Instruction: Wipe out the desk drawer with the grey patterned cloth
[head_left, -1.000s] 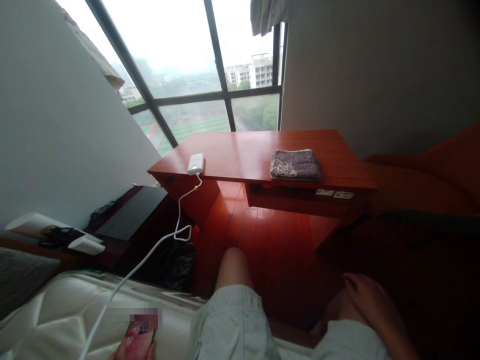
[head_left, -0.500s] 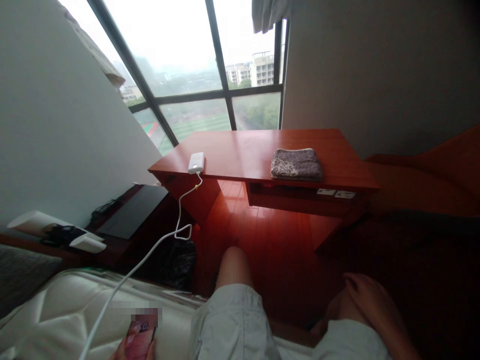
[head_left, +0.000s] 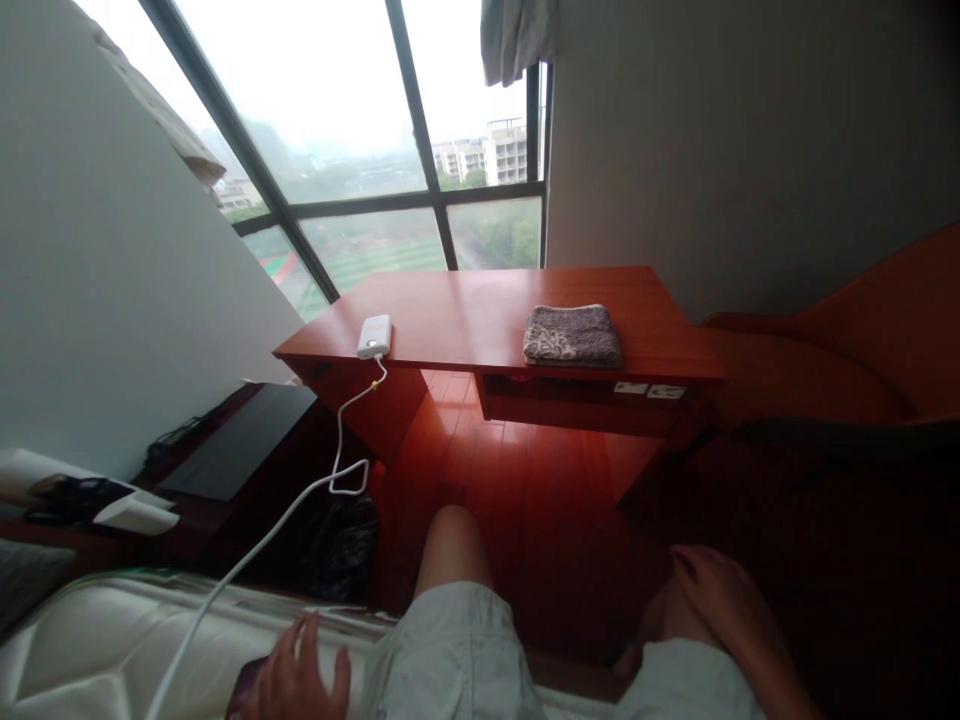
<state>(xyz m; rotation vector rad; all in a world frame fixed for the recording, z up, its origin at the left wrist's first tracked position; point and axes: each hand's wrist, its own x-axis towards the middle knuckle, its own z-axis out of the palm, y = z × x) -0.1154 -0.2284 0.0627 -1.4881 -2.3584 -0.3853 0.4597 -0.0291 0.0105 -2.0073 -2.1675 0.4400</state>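
Note:
My left hand point(head_left: 298, 672) is at the bottom of the view, over the pale quilted mattress point(head_left: 90, 650). Its fingers are apart and slightly bent. A dark corner of the phone point(head_left: 246, 682) shows beside and partly beneath that hand; the rest is hidden. Over my right knee lies my right hand point(head_left: 712, 590), fingers draped and holding nothing that I can see. A white power bank point(head_left: 375, 337) rests near the front left edge of the reddish wooden desk point(head_left: 450, 320), plugged into a white cable point(head_left: 255, 550) that runs down across the mattress.
A folded brown patterned towel point(head_left: 574, 335) lies on the desk. An orange chair point(head_left: 817, 360) stands to the right. At left are a low dark cabinet point(head_left: 240, 440) and a black plastic bag point(head_left: 337, 545). A large window point(head_left: 360, 110) is behind the desk.
The phone, held upright with its lit screen showing, has gone down onto the mattress side, and my left hand has opened over it. My view has shifted slightly right; the right hand stays on the knee.

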